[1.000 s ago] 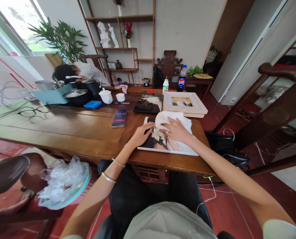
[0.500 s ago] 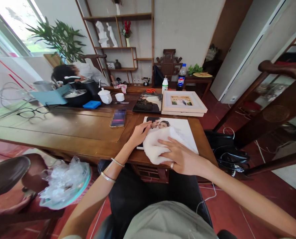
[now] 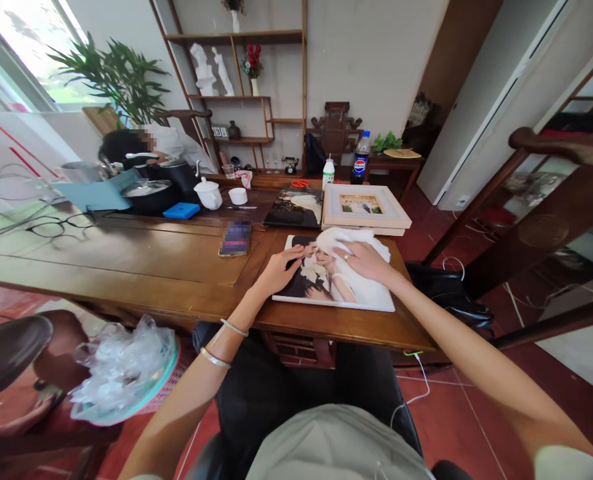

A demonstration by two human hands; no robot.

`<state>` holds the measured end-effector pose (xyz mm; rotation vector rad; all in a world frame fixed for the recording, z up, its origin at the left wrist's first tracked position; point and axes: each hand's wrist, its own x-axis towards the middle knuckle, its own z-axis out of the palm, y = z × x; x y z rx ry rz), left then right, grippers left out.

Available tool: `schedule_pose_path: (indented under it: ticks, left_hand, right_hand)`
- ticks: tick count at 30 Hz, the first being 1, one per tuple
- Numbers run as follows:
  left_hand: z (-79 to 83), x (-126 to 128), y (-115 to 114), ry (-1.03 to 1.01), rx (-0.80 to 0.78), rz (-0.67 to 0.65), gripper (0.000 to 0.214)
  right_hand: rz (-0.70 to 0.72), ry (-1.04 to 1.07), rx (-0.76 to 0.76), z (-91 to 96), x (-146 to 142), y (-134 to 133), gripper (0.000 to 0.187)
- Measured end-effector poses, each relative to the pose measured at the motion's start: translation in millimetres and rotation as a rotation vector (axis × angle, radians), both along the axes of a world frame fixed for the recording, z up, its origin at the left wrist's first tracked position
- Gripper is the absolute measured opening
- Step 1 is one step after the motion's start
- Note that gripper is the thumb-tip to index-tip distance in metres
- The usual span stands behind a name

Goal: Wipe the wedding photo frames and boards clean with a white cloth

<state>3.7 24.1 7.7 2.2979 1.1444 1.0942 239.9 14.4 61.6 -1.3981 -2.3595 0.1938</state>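
A large photo print (image 3: 326,290) of a couple lies flat on the wooden table (image 3: 126,257) in front of me. My left hand (image 3: 279,267) rests on its left edge with fingers stretched flat, holding it down. My right hand (image 3: 366,259) presses a white cloth (image 3: 349,239) onto the print's far right part, fingers spread over the cloth.
Beyond the print lie a white framed picture (image 3: 364,207) and a dark photo panel (image 3: 296,208). A phone (image 3: 236,238), glasses (image 3: 59,225), a blue box (image 3: 181,211), cups and pots sit further left. Another person sits behind the pots (image 3: 126,143). A basket of plastic wrap (image 3: 121,370) is at my left.
My right hand slid the white cloth from the far end of the print down to its near edge, then back up to the far right. My left hand stayed on the left edge.
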Motion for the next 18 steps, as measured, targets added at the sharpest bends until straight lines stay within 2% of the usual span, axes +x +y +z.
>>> schedule_pose_path:
  ticks: [5, 8, 12, 18]
  left_hand:
    - [-0.1, -1.1, 0.3, 0.011, 0.007, 0.004, 0.030]
    - [-0.3, -1.4, 0.7, 0.015, 0.016, -0.001, 0.029]
    - [-1.5, -0.9, 1.3, -0.010, 0.010, 0.004, 0.030]
    - [-5.0, -0.2, 3.2, 0.002, 0.014, 0.039, 0.031]
  right_hand:
    - [0.045, 0.052, -0.027, 1.3, -58.1, 32.2, 0.040]
    - [0.111, 0.057, -0.017, -1.9, -63.4, 34.6, 0.039]
    - [0.088, 0.058, -0.051, -5.0, -28.5, 24.4, 0.043]
    - [-0.072, 0.068, 0.005, -20.1, 38.0, 1.1, 0.046]
